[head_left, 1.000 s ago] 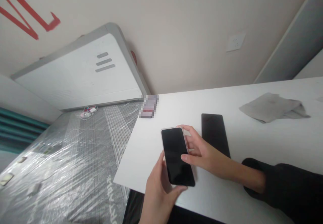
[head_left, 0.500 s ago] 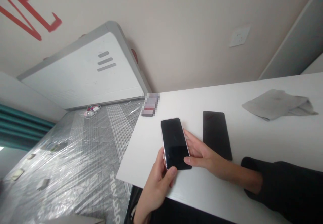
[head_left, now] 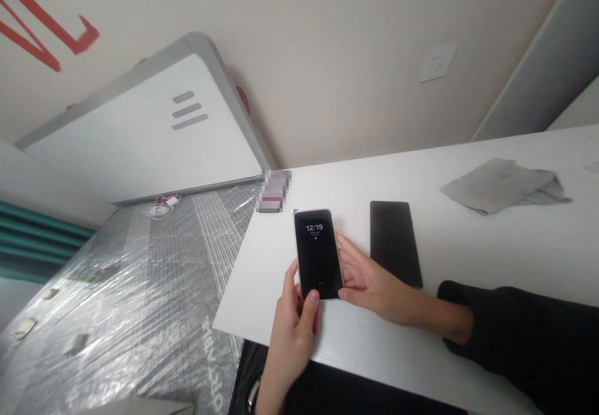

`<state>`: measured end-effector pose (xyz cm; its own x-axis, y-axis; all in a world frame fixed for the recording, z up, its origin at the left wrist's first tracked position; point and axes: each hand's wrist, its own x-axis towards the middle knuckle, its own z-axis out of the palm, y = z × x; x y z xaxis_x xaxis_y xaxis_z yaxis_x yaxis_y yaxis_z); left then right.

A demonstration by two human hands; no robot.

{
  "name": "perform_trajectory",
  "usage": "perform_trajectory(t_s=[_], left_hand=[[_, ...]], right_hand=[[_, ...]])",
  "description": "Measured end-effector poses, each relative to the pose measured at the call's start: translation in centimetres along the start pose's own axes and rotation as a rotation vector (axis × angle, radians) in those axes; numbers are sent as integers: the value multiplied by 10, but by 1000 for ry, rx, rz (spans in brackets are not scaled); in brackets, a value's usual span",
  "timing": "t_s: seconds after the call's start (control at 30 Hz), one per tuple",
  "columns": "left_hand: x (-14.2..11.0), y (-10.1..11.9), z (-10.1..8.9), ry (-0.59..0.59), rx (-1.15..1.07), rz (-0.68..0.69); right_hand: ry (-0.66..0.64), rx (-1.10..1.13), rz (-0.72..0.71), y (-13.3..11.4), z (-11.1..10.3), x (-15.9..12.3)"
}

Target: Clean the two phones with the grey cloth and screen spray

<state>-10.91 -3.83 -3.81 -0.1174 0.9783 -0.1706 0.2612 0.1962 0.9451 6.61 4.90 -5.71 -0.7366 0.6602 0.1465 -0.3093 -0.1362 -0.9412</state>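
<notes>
A smartphone with a pale edge is held upright-facing above the white table. Its dark screen shows the time 12:19 near the top. My left hand grips the lower left corner, thumb over the bottom of the screen. Around the lower right edge, my right hand is closed, with its thumb at the bottom corner and fingers along the side and partly behind. A black tablet-like slab lies flat on the table just beyond my right hand, its near end close to my wrist.
A crumpled grey cloth lies at the table's right. A blurred-out small item sits at the far left corner. Left of the table, a plastic-covered mattress meets a white headboard. The wall carries a socket.
The phone's screen has gone from blank black to showing the time. Both hands still hold the phone, and the right thumb has shifted to its edge. The whole view has moved slightly.
</notes>
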Motion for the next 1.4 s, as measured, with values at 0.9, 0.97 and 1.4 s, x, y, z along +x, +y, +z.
perform_trajectory(t_s=[0.9,0.97,1.4], left_hand=[[11,-9,19,219,903,446],[12,-10,19,224,893,459],[10,-15,21,232,820,487]], right_hand=[[434,-1411,-40,-66,-80,5],[564,-1501,4,-80,-104,-7],[905,-1688,25,-96,-176,-89]])
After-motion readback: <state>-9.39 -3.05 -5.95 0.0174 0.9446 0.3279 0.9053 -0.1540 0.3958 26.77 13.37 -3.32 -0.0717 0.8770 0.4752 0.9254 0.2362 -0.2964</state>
